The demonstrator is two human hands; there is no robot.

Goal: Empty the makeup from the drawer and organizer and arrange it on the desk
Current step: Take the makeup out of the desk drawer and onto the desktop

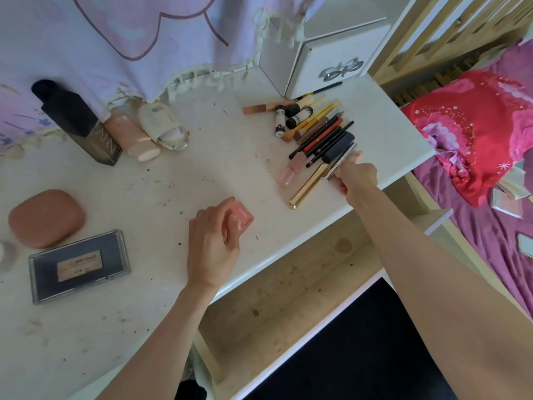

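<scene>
My left hand (212,246) grips a small pink square compact (242,219) near the front edge of the white desk (202,168). My right hand (356,176) pinches a thin silver stick (341,161) at the near end of a pile of pencils, brushes and tubes (314,128). A gold tube (308,186) and a pink lipstick (291,170) lie beside that pile. Below the desk edge the wooden drawer (288,290) stands pulled out, its visible floor bare.
At the back left lie a dark foundation bottle (78,122), a peach tube (132,137) and a cream tube (161,125). A brown case (46,217) and a dark palette (79,265) sit front left. A white box (328,53) stands back right; a bed (490,168) lies right.
</scene>
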